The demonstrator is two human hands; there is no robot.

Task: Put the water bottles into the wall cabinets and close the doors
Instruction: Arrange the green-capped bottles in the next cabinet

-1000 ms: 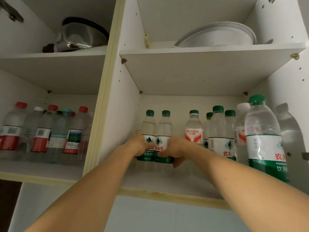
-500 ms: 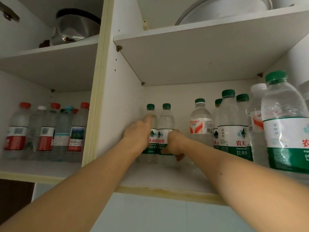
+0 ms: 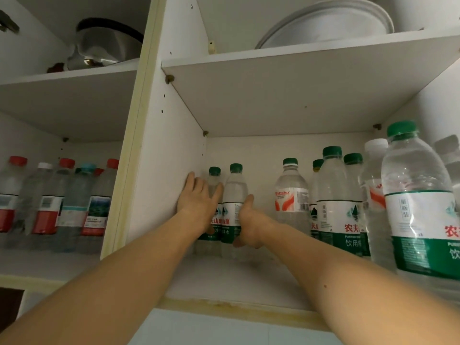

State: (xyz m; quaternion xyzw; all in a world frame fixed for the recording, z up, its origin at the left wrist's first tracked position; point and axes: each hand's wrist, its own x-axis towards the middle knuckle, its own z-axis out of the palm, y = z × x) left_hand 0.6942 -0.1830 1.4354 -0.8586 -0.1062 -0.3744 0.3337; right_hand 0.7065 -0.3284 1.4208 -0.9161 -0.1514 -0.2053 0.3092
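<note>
both hands are on the two clear green-capped plastic water bottles (image 3: 225, 210) in the shelf's back-left corner, left hand (image 3: 199, 202) flat, right hand (image 3: 247, 220) cupping the label band — full, heavyish, slick, so hold mid-body.

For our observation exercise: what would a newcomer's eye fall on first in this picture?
Two bare forearms reach into the right cabinet, the left hand and right hand against two clear green-capped water bottles at the back left corner. A large green-labelled clear bottle looms at the right edge, and stacked white plates sit on the shelf above.
</note>
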